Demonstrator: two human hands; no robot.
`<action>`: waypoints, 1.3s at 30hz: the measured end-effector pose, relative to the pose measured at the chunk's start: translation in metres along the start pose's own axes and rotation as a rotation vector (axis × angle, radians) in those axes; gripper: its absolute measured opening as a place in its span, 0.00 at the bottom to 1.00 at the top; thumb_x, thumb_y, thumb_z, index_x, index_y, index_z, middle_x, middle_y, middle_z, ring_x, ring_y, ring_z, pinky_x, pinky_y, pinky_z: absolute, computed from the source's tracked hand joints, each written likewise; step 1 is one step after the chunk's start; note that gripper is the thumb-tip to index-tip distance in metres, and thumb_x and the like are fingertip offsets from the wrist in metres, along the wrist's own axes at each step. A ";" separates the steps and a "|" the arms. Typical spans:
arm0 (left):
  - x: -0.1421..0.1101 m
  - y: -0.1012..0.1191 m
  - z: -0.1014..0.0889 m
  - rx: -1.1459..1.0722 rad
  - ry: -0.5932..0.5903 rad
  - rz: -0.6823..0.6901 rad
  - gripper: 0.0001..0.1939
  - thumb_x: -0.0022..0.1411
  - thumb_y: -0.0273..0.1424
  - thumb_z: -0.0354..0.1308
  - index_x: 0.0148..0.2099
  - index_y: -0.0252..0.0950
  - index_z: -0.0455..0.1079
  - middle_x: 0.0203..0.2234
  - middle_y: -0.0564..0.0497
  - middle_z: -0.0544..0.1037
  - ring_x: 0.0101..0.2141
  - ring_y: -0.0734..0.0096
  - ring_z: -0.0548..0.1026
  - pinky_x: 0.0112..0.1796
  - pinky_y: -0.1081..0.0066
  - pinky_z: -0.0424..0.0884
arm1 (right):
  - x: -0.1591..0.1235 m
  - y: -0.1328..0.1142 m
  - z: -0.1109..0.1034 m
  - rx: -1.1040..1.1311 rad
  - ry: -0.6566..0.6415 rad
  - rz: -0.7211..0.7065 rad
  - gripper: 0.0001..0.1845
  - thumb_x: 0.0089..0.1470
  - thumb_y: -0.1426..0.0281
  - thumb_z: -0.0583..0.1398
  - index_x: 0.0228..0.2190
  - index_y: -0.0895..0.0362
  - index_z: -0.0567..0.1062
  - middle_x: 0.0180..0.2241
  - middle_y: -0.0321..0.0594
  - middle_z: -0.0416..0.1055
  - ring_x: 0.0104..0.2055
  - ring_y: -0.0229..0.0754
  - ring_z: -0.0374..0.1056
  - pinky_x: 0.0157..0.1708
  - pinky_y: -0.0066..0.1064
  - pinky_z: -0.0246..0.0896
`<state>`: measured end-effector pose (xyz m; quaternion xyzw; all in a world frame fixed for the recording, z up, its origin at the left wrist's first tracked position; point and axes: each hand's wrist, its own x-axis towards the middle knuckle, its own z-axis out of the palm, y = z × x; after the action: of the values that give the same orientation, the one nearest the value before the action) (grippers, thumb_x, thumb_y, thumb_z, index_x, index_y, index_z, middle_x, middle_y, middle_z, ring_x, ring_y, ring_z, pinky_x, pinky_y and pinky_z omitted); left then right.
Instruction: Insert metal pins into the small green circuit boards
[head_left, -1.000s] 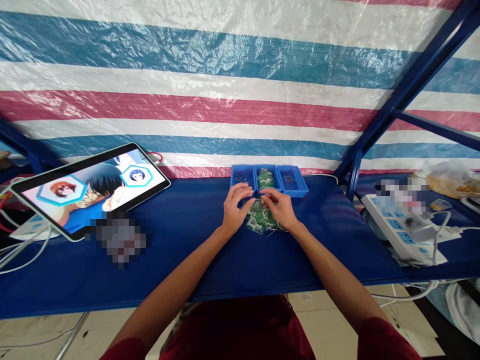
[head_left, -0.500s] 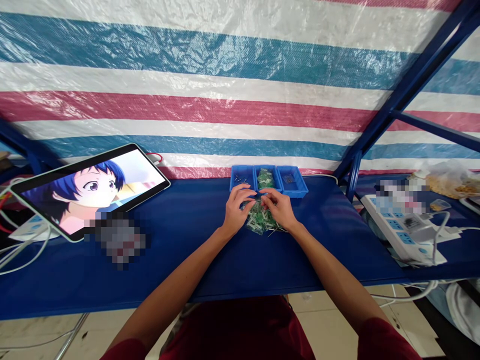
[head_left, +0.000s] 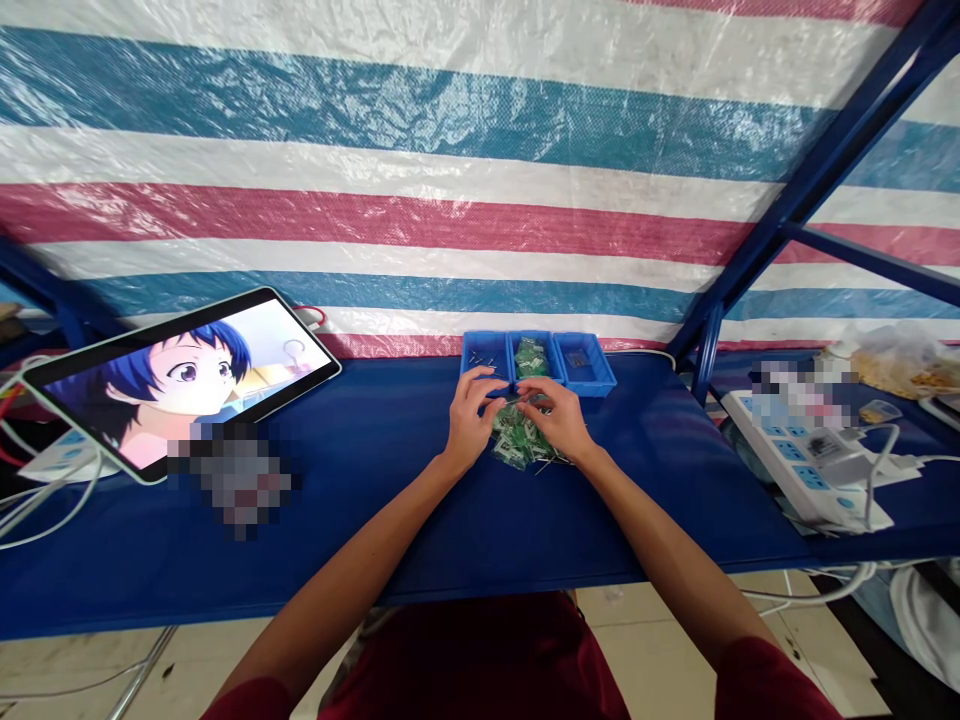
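My left hand (head_left: 472, 415) and my right hand (head_left: 559, 418) face each other, fingertips almost meeting, over a loose pile (head_left: 516, 440) of small green and whitish pieces with thin metal bits. Both are closed in a pinch of thumb and fingers; whatever is held between them is too small to make out. Just behind stand three blue bins side by side. The left bin (head_left: 486, 340) has a few thin metal pieces, the middle bin (head_left: 546, 337) holds green pieces like those in the pile, and the right bin (head_left: 600, 378) contains a few small greyish items.
A tablet (head_left: 195, 375) playing a cartoon leans at the left, with a blurred-out object (head_left: 244, 480) in front of it. White power strips (head_left: 795, 450) and cables lie at the right, near a plastic bag (head_left: 907, 360). Striped sheeting (head_left: 480, 220) hangs behind the blue table (head_left: 360, 420).
The fingers of both hands have shifted slightly, the left thumb and index coming closer together. The pile and the bins look the same. The picture on the tablet has changed.
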<state>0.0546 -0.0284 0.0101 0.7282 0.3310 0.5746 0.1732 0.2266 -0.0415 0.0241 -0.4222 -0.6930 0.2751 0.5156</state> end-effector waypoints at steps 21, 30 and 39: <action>-0.002 -0.002 0.003 -0.052 -0.043 -0.047 0.11 0.67 0.36 0.53 0.46 0.37 0.71 0.51 0.44 0.66 0.41 0.69 0.75 0.35 0.71 0.81 | -0.001 0.000 0.000 -0.080 -0.016 -0.150 0.07 0.54 0.73 0.59 0.36 0.54 0.76 0.34 0.40 0.72 0.32 0.40 0.69 0.36 0.36 0.69; -0.001 0.005 0.002 -0.056 -0.029 -0.028 0.11 0.67 0.36 0.54 0.47 0.37 0.70 0.50 0.44 0.66 0.47 0.63 0.74 0.40 0.64 0.80 | -0.001 0.001 -0.001 -0.092 -0.014 -0.088 0.07 0.56 0.69 0.58 0.35 0.54 0.77 0.33 0.41 0.76 0.32 0.41 0.70 0.36 0.35 0.68; -0.001 0.002 0.003 -0.095 -0.055 0.003 0.12 0.65 0.37 0.57 0.48 0.38 0.69 0.51 0.44 0.65 0.48 0.62 0.73 0.41 0.64 0.81 | 0.000 0.001 -0.003 -0.079 -0.015 -0.089 0.11 0.60 0.68 0.54 0.38 0.53 0.76 0.36 0.43 0.74 0.33 0.42 0.69 0.32 0.33 0.66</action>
<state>0.0582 -0.0304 0.0097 0.7351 0.2975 0.5697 0.2158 0.2300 -0.0413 0.0239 -0.4091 -0.7253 0.2275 0.5048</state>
